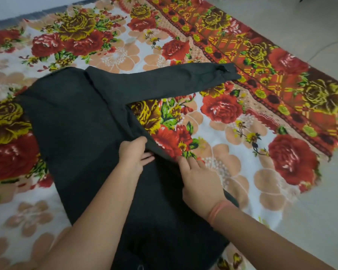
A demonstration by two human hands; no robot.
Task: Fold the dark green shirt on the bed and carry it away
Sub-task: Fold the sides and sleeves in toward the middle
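The dark green shirt (pixel 76 133) lies spread flat on the floral bed sheet (pixel 232 149), body running from upper left toward me. One long sleeve (pixel 164 80) stretches out to the right, its cuff near the sheet's red border. My left hand (pixel 134 152) pinches the shirt's right side edge, just below the sleeve's underarm, and lifts a fold of it. My right hand (pixel 199 178) rests on the same edge a little nearer to me, fingers curled over the cloth; an orange band sits on its wrist. The other sleeve is not visible.
The sheet's red patterned border (pixel 261 61) runs diagonally along the far right. Beyond it lies pale tiled floor (pixel 310 26). A grey edge (pixel 47 10) shows past the sheet at the top left.
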